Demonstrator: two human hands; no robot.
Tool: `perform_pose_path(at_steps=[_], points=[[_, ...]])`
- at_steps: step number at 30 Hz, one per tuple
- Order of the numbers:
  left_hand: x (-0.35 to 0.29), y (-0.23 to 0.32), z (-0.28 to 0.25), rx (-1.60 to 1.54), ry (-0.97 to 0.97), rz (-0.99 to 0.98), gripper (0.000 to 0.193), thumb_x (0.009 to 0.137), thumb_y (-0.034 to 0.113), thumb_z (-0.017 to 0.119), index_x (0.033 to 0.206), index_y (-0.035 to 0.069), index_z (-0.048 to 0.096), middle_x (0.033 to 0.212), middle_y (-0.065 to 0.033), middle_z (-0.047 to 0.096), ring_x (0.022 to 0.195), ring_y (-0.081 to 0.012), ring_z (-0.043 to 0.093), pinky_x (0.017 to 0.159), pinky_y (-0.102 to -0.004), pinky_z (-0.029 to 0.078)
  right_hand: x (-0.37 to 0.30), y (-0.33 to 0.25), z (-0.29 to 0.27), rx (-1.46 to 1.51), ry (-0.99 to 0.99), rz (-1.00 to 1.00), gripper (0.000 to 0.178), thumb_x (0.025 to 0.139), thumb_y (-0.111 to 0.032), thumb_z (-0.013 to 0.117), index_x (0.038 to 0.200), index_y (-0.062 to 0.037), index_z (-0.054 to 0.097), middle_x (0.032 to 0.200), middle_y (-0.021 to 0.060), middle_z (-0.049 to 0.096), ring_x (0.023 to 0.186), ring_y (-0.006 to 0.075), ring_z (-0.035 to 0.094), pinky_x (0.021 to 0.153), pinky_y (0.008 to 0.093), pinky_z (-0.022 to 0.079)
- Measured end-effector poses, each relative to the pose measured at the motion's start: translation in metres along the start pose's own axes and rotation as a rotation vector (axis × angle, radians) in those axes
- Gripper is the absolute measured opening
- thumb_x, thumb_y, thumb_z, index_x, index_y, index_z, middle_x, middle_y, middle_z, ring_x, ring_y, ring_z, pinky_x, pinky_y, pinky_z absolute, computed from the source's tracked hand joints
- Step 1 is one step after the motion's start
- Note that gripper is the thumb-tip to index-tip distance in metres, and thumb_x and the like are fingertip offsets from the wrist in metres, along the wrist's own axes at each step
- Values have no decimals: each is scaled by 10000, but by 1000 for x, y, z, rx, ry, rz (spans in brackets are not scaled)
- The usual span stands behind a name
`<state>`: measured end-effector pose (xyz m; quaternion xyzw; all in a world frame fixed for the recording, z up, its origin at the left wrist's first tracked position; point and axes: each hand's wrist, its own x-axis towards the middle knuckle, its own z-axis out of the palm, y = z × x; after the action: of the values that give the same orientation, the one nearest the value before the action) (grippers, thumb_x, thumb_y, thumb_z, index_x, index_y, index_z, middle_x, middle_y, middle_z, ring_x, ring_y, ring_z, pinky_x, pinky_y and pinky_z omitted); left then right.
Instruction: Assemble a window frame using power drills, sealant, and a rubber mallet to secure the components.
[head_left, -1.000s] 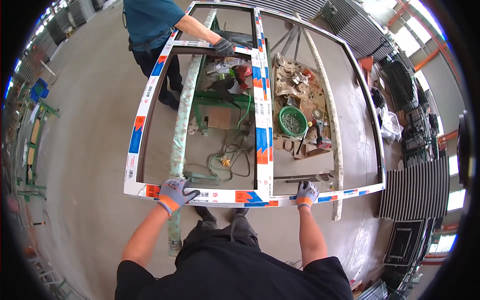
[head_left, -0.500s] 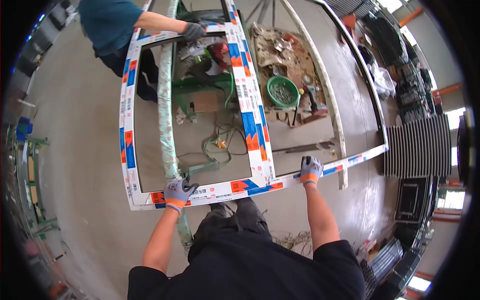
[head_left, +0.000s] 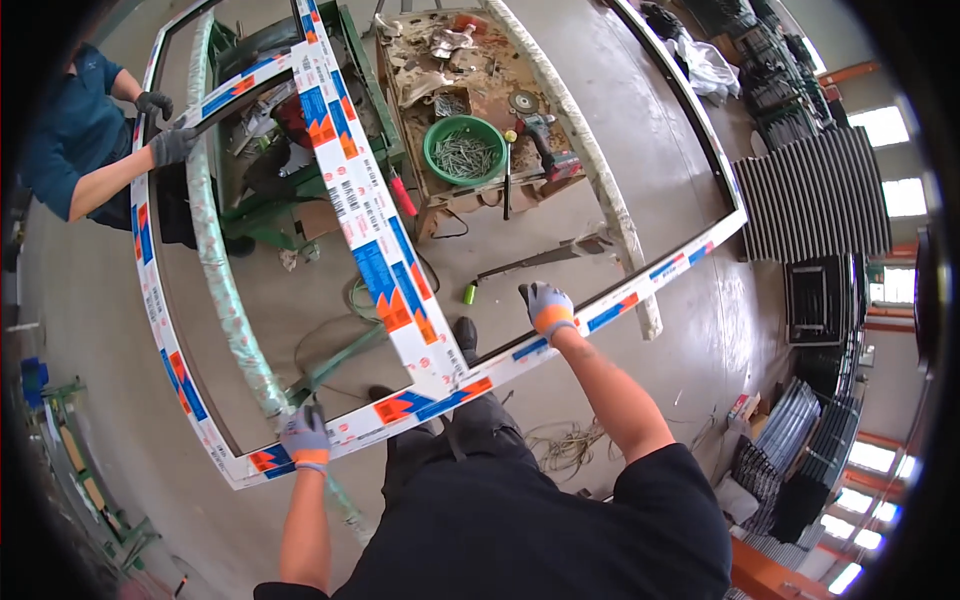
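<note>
Window frame [head_left: 400, 290], white w/ blue-orange protective film, held flat above the floor, in front of me.

Head view: my left hand [head_left: 305, 438] is closed on the near rail close to the left corner; my right hand [head_left: 546, 308] is closed on the same rail, further right and farther out. Near rail runs lower-left to upper-right, so right arm reaches further. Frame's long axis extends away from me toward a co-worker's gloved hand [head_left: 175, 146] gripping the far end. Surface [head_left: 440, 190] w/ green bowl [head_left: 465, 150] of screws lies beneath.
</note>
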<state>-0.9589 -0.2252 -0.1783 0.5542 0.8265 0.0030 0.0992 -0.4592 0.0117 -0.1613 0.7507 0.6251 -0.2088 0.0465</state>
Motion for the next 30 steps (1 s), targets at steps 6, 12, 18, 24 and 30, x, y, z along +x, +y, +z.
perform_pose_path(at_steps=[6, 12, 18, 24, 30], points=[[-2, 16, -18, -86, 114, -100, 247, 927, 249, 553, 1046, 64, 666, 1023, -189, 684, 969, -378, 631, 842, -466, 484, 234, 74, 113, 80, 224, -54, 377, 914, -416, 586, 1087, -84, 622, 1008, 211, 679, 984, 400, 636, 897, 458, 490], [0, 14, -15, 51, -89, -141, 217, 875, 201, 573, 995, 51, 674, 968, -180, 678, 923, -395, 620, 857, -481, 471, 339, 63, 169, 816, -240, 433, 265, 828, -363, 730, 891, -122, 637, 685, 44, 559, 574, 233, 548, 520, 395, 412], [-4, 21, -17, 143, -77, -143, 272, 891, 222, 563, 1065, 45, 673, 1013, -176, 685, 964, -374, 623, 930, -468, 448, 372, 66, 119, 895, -63, 373, 284, 898, -315, 608, 857, -38, 662, 721, 131, 647, 632, 311, 628, 547, 456, 458], [-9, 18, -22, 98, -148, -192, 304, 905, 254, 556, 1091, 44, 672, 1008, -174, 691, 957, -363, 633, 933, -456, 449, 323, 63, 58, 328, 239, 205, 342, 870, -315, 620, 928, 15, 693, 906, 267, 687, 943, 444, 651, 781, 480, 495], [0, 29, -24, 72, -46, -199, 302, 914, 333, 555, 1015, 84, 694, 966, -174, 698, 928, -362, 646, 847, -472, 485, 215, 46, -3, 1182, 104, 147, 260, 918, -292, 655, 862, -39, 648, 605, 12, 541, 455, 150, 490, 421, 315, 384]])
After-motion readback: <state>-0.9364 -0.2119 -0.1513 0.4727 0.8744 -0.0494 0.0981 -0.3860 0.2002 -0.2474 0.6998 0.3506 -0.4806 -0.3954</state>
